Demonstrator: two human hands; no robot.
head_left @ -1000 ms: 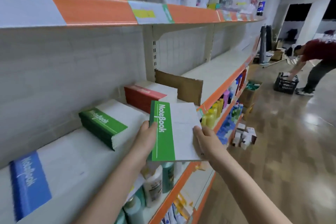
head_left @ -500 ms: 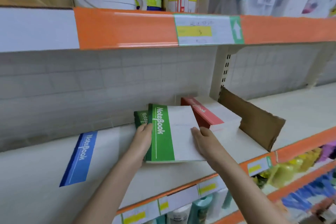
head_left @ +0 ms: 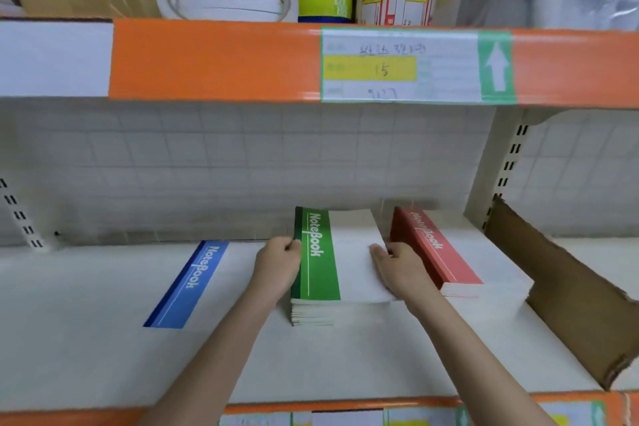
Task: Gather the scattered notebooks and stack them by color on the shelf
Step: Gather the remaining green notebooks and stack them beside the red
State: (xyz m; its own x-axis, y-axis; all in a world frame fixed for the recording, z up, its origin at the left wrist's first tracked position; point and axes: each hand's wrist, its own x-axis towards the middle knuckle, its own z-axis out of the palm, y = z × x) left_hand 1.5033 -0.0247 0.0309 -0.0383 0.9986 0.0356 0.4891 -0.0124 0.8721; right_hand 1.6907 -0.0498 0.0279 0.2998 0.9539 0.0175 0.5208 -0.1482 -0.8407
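white shelf [head_left: 103, 356] | both hands' fingers gripping green notebook stack [head_left: 316, 273] sides | orange-edged upper shelf [head_left: 207, 60]

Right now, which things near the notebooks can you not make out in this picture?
All in the head view:
- Right hand: its fingertips are hidden past the right edge of the green notebook stack.
- Blue notebook: how many lie there; white pages blend into the shelf.
- Price label: handwriting blurred.
- Cardboard piece: far corner cut by the frame edge.

Notebook stack [head_left: 316, 313] between two others
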